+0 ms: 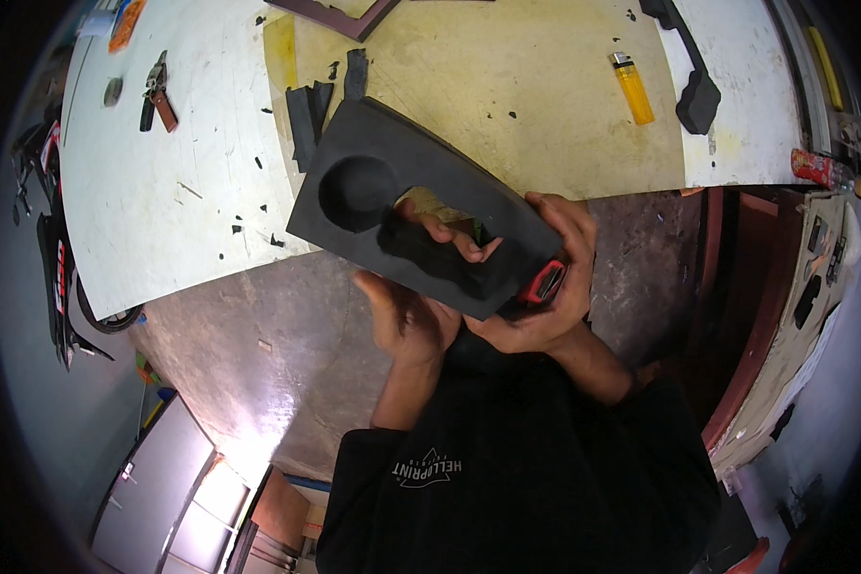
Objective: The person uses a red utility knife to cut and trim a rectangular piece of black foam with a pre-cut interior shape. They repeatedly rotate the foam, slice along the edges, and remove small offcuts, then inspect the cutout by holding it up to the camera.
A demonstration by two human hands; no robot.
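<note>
A thick black panel (340,215), foam-like, is held tilted over the near edge of the table. It has a round recess at its left end and an irregular cutout through its middle. My left hand (413,320) supports it from below, and its fingers show through the cutout, curled against the inner side. Around the panel's right end my right hand (574,258) is closed, thumb below and fingers over the far edge. A red-and-black object (545,281) sits in that palm against the panel; its kind is partly hidden.
Black scraps (308,120) lie behind the panel on the table (191,220). A yellow lighter (632,91) and a black long-necked piece (698,100) are at right, a brown-and-black folding tool (160,100) at left. A dark frame (354,21) lies at the far edge.
</note>
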